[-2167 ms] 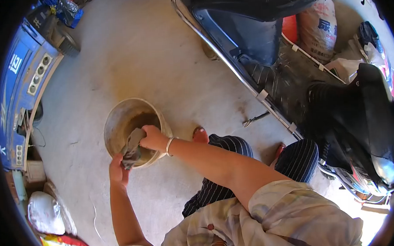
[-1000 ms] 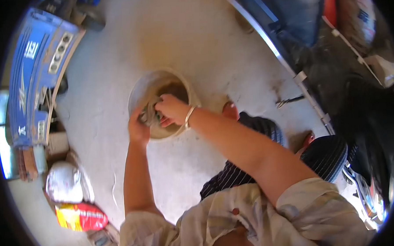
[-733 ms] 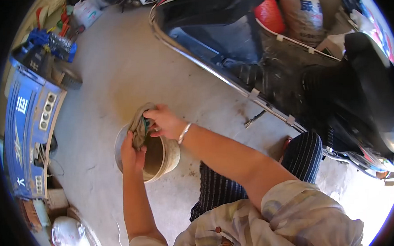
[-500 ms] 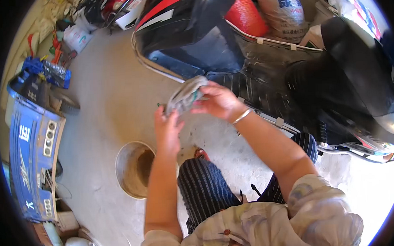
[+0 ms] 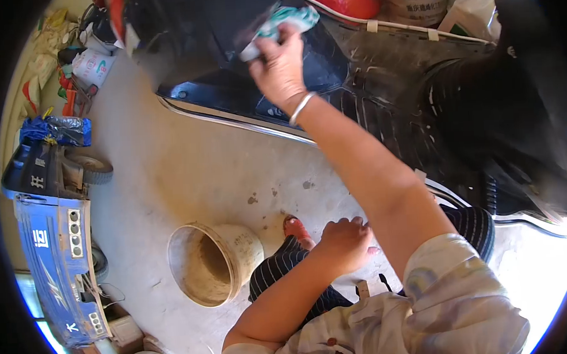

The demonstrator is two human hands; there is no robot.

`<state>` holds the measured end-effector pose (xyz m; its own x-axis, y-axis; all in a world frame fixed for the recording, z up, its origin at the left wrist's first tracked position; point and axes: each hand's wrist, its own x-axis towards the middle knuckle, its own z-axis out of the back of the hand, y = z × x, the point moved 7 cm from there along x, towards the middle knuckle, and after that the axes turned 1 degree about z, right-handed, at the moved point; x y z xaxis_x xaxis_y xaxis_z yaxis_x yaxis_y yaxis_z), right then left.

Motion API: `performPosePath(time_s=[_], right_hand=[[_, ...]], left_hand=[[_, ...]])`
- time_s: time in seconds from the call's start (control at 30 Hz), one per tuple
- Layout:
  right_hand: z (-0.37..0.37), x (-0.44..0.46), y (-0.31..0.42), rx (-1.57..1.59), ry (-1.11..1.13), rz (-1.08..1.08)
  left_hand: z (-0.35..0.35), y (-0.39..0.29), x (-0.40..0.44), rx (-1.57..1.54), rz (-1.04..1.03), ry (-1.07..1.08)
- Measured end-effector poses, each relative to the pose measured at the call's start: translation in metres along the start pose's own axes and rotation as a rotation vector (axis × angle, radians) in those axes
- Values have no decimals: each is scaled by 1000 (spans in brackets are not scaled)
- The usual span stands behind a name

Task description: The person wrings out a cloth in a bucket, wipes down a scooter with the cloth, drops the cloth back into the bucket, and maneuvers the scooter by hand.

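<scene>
My right hand (image 5: 282,66), with a silver bangle at the wrist, grips a crumpled white and green cloth (image 5: 297,17). It holds the cloth against the glossy black front panel (image 5: 228,72) of a scooter, whose footboard and black seat (image 5: 511,97) extend to the right. My left hand (image 5: 346,245) rests low over my lap, close under my right forearm. Its fingers are curled in, and nothing shows in them, though the palm faces away. On the floor to the left, a dirty cream-coloured bucket (image 5: 249,251) lies tilted with its mouth toward the left.
A blue three-wheeler or cart body (image 5: 43,251) with a black tyre (image 5: 93,167) stands along the left. Bags and clutter (image 5: 92,66) lie at the upper left. A red sack (image 5: 345,0) and a printed white sack (image 5: 412,0) stand behind the scooter. Wet spots mark the concrete floor.
My right hand has carried the cloth up and away onto the scooter's panel. My left hand has let go of the cloth and dropped to my lap. The view has shifted, showing more of the bucket.
</scene>
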<state>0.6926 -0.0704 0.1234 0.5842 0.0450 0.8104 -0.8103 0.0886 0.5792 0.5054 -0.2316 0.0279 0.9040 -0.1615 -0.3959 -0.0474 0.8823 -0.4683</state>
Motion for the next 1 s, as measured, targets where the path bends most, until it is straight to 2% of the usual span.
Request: performPosePath(time_s=[0.07, 0.13, 0.2, 0.23, 0.27, 0.3, 0.37, 0.4, 0.43, 0.47, 0.53, 0.57, 0.6, 0.63, 0.67, 0.7, 0.77, 0.8, 0.87, 0.9, 1.0], right_hand=[[-27, -13, 16, 59, 71, -10], [-57, -25, 34, 42, 147, 16], [-108, -50, 36, 127, 277, 18], [-107, -50, 35, 130, 274, 20], [-119, -59, 38, -35, 496, 115], [-129, -73, 38, -202, 721, 212], [-115, -75, 20, -173, 745, 169], [-103, -74, 7, -150, 761, 116], [-91, -77, -8, -242, 782, 135], [-77, -80, -34, -125, 744, -64], [-32, -87, -71, -378, 693, 91], [-24, -94, -95, -432, 705, 95], [-13, -101, -134, -488, 720, -185], [3, -107, -166, -534, 707, -465], [11, -93, -155, -325, 658, -442], [9, -81, -138, -387, 620, -380], [-6, -47, -84, -186, 527, -269], [-12, -31, -53, -204, 538, -242], [-27, -5, -5, -78, 427, -55], [-33, 7, 9, -77, 350, 23], [-28, -4, 1, -178, 383, 34]], left_hand=[[-13, 7, 3, -8, 21, 109], [-18, 6, 3, -157, -188, -223], [3, 1, 3, -253, -130, -233], [19, -5, 1, -252, -216, -429], [34, -11, -6, -255, -301, -626], [40, -12, -11, -261, -298, -630], [31, -9, -10, -190, -171, -230], [21, -4, -9, -198, -181, -240], [-9, 7, -3, -103, -132, -120], [-21, 9, 2, -9, -91, 1], [-11, 4, -6, -36, -54, -4], [-9, 1, -8, -11, -60, 5], [-8, -2, -8, -24, -35, 101], [-11, -5, -7, -40, -61, 105], [-11, -6, -7, -45, -76, 105], [-10, -8, -5, -45, -102, 98], [-6, -12, -3, 3, -151, 23], [-6, -13, -1, -2, -160, 21], [-5, -15, 0, -52, -181, -32], [-5, -15, 1, -89, -211, -71], [-11, -10, -1, -89, -228, -63]])
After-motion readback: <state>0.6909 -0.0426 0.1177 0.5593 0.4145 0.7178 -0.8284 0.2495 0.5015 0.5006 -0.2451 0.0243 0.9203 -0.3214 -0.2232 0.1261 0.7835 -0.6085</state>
